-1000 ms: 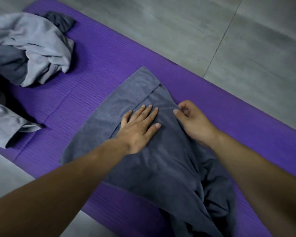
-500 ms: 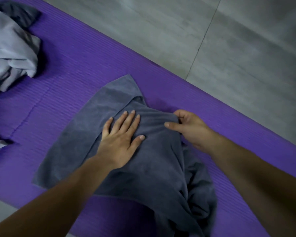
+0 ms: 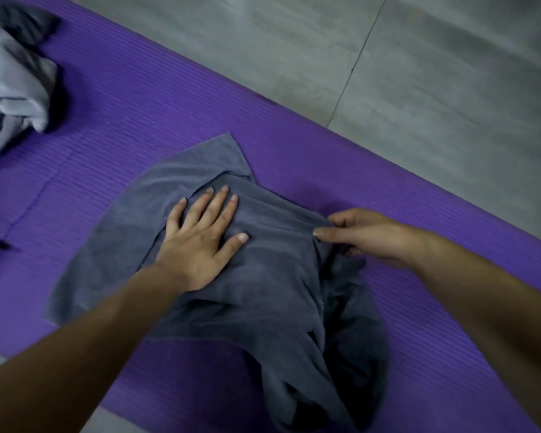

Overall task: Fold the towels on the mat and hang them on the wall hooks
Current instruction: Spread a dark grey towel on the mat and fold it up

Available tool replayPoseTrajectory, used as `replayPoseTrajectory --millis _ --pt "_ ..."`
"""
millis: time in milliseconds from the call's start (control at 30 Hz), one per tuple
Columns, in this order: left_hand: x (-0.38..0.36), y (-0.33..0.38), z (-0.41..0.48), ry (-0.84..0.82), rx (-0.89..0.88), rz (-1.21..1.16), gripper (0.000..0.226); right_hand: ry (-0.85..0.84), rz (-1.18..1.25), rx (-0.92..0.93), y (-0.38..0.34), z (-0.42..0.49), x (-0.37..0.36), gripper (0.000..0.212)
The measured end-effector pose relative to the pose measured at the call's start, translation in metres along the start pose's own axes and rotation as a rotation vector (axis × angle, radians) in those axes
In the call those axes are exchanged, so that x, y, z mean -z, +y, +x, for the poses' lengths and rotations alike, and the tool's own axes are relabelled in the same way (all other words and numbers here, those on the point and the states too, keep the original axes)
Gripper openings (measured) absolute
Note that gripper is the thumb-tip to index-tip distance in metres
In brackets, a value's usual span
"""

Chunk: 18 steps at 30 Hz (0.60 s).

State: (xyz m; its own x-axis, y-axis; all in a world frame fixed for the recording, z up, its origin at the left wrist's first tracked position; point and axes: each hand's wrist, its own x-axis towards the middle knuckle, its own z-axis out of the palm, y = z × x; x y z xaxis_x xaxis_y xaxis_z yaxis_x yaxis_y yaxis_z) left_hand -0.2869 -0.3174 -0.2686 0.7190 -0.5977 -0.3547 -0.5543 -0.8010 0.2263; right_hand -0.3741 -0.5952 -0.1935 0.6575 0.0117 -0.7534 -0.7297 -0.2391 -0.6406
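Dark grey terry towel: lies partly folded on the purple ribbed foam mat, directly under your left fingers and running back past your wrist toward you.

Your left hand: palm down, fingers straight and slightly spread, pressing the upper layer flat, thumb out to the side. One towel corner pokes out just beyond those fingertips.

Your right hand: thumb and curled fingers pinch the towel's fold edge, near and to the right of your left thumb tip. On the near side of the right fingers the cloth bunches in dark loose folds.

Pale grey crumpled towel: well left of and beyond your left fingers, on the mat.

Grey tiled floor: beyond both sets of fingertips, past the mat's far edge.
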Motion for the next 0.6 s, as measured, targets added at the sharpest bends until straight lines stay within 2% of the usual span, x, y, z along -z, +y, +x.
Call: replayPoseTrajectory --millis 100,133,200,267,300,333,367,467,600 --pt "0.004 0.003 -0.002 -0.040 0.014 -0.037 0.083 0.077 0.396 0.143 0.006 -0.002 -0.005 0.014" --pt "0.009 0.006 -0.002 -0.063 0.024 -0.056 0.085 0.102 0.468 0.185 0.007 -0.002 -0.007 0.010" --pt "0.025 0.018 -0.002 -0.051 0.067 -0.132 0.085 0.145 0.463 0.237 0.009 0.000 -0.010 0.013" --pt "0.048 0.037 -0.003 0.202 0.023 -0.254 0.066 0.175 0.341 0.271 0.010 0.000 -0.014 0.015" --pt "0.059 0.047 0.000 0.350 -0.054 -0.329 0.051 0.178 0.294 0.291 0.010 0.001 -0.015 0.014" --pt "0.070 0.059 0.004 0.422 -0.145 -0.425 0.041 0.178 0.274 0.310 0.010 0.002 -0.017 0.012" --pt "0.080 0.071 0.009 0.401 -0.219 -0.532 0.039 0.176 0.278 0.333 0.009 0.002 -0.017 0.012" --pt "0.096 0.092 0.029 0.110 -0.296 -0.700 0.043 0.131 0.314 0.382 0.001 -0.002 -0.011 0.013" --pt "0.101 0.097 0.042 -0.045 -0.329 -0.772 0.016 0.016 0.358 0.399 -0.004 -0.017 0.003 0.020"
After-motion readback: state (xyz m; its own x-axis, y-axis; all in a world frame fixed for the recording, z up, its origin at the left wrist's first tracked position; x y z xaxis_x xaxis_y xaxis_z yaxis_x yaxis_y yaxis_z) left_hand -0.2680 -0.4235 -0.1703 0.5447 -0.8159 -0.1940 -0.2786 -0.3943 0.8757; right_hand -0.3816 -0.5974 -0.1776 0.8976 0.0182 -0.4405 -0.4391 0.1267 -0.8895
